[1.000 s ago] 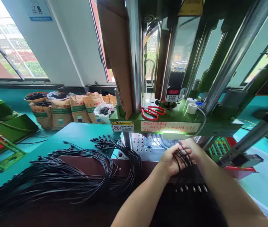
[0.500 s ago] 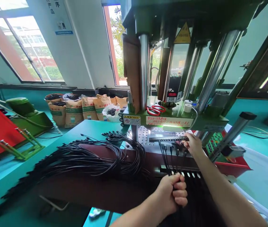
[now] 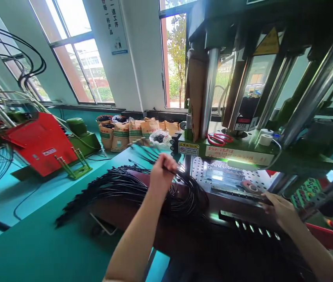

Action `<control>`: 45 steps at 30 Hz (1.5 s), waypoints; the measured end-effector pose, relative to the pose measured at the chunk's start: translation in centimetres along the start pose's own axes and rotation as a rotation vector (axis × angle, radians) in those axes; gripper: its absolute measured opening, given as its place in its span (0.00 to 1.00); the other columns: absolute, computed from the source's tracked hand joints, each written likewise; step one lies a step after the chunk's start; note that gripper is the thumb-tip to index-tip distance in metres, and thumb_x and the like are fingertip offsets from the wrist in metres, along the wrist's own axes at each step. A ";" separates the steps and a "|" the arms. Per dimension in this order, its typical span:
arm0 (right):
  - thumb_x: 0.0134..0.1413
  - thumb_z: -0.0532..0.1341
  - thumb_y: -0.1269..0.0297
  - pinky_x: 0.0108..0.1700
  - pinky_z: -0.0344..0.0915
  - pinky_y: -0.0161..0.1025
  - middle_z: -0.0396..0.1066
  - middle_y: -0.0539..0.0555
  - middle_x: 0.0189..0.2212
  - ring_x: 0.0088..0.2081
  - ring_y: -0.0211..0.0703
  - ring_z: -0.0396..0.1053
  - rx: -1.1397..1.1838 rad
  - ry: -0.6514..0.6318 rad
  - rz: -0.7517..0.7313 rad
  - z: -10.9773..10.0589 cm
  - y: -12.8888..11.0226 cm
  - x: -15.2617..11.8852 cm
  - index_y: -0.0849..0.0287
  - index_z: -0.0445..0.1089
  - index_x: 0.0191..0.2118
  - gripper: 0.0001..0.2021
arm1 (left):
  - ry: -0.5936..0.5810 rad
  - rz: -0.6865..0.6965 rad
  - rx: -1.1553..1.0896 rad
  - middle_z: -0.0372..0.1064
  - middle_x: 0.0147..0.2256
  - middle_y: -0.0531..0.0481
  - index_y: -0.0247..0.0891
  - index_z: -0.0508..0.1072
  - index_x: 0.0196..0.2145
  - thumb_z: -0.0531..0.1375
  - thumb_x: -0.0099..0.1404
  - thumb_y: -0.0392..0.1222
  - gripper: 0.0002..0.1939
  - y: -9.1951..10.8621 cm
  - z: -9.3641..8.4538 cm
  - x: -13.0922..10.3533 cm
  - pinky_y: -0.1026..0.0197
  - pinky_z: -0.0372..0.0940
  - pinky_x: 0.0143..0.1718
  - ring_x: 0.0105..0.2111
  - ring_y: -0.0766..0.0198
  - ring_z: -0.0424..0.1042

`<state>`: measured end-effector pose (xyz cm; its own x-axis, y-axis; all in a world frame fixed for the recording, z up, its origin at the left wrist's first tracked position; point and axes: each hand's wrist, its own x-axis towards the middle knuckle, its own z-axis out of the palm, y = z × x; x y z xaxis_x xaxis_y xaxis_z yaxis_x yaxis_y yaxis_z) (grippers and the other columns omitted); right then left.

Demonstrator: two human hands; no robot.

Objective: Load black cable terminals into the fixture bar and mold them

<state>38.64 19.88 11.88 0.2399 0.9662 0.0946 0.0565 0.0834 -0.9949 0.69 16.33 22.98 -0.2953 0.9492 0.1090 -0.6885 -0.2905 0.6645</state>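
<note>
My left hand (image 3: 164,172) is closed around a bunch of black cables (image 3: 147,154), whose far ends are blurred by motion. Below and beside it, a large pile of black cables (image 3: 122,186) lies over a dark brown surface. At the right, my right hand (image 3: 280,209) grips the near end of a long, narrow metal bar (image 3: 236,192) in front of the press; its fingers are partly hidden. A black strip fixture (image 3: 227,214) with a row of bright metal connector ends (image 3: 251,228) lies between my forearms.
The green press (image 3: 304,156) stands over a perforated metal plate (image 3: 198,168). Red-handled scissors (image 3: 219,139) rest on its ledge. Paper sacks (image 3: 122,135) line the wall. A red machine (image 3: 45,145) stands at the left, and a red tray (image 3: 330,235) at the right.
My left hand has moved left and up from the strip fixture to the cable pile, with cables in it. The metal bar now lies lower, no cables hanging from it. The view has turned left.
</note>
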 end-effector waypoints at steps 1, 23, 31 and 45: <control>0.33 0.65 0.58 0.13 0.64 0.38 0.70 0.53 0.16 0.16 0.46 0.68 -0.010 -0.037 0.062 -0.8 0.5 0.1 0.54 0.70 0.25 0.09 | 0.203 0.163 0.175 0.44 0.18 0.59 0.39 0.55 0.23 0.46 0.67 0.44 0.15 0.5 -0.9 2.6 0.68 0.57 0.24 0.16 0.73 0.51; 0.41 0.46 0.83 0.43 0.64 0.45 0.69 0.62 0.39 0.41 0.49 0.69 -1.384 -0.607 -0.575 -4.8 1.4 -4.1 0.64 0.70 0.44 0.25 | -0.325 -0.194 1.513 0.61 0.16 0.54 0.35 0.65 0.18 0.57 0.57 0.50 0.18 -4.5 -1.7 4.5 0.67 0.54 0.27 0.24 0.68 0.62; 0.36 0.52 0.80 0.31 0.56 0.34 0.70 0.57 0.32 0.34 0.44 0.67 -1.450 -0.689 -0.222 -2.8 -4.8 -3.5 0.61 0.70 0.32 0.16 | -1.359 -0.270 1.504 0.72 0.34 0.45 0.35 0.74 0.35 0.50 0.59 0.61 0.26 -13.3 2.4 -13.0 0.62 0.59 0.35 0.36 0.59 0.69; 0.44 0.58 0.74 0.31 0.60 0.33 0.71 0.50 0.26 0.32 0.41 0.68 -1.157 -0.506 -0.178 1.5 -5.5 6.1 0.61 0.72 0.29 0.07 | -0.581 -1.077 0.373 0.68 0.25 0.50 0.33 0.67 0.27 0.63 0.50 0.47 0.14 -21.7 6.4 -9.1 0.62 0.61 0.28 0.24 0.66 0.68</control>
<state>38.31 25.73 17.89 -0.2378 0.9698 -0.0545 0.9190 0.2064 -0.3358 22.55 14.80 12.26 0.6894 0.6238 -0.3683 -0.1439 0.6163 0.7743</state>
